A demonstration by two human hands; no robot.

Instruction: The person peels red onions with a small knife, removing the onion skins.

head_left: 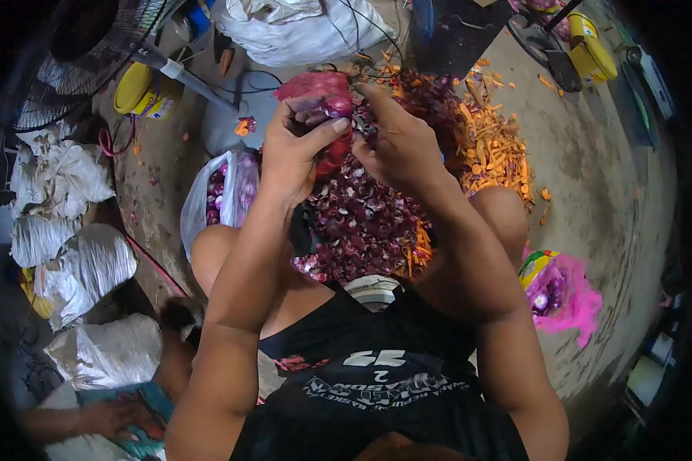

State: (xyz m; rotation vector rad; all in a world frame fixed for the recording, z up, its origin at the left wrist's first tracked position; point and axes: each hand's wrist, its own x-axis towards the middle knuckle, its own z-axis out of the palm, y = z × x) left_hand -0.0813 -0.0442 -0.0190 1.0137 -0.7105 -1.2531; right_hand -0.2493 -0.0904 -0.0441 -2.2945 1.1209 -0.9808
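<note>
In front of my body, my left hand (300, 146) is closed around a red onion (337, 106), thumb on its near side. My right hand (401, 142) is held close beside it, fingers curled; what they grip, if anything, I cannot make out. A red mesh bag (311, 83) lies just beyond my left hand, and more red material shows below that hand. Under both hands spreads a heap of purple onion skins (361, 219). To the right of the heap are orange carrot pieces and peelings (496, 154).
A clear plastic bag of red onions (221, 188) stands by my left knee. A pink bag (573, 296) holding onions lies at right. Around are yellow buckets (134, 88), a standing fan (100, 54) and white sacks (92, 265). Another person's hand (123, 415) shows at lower left.
</note>
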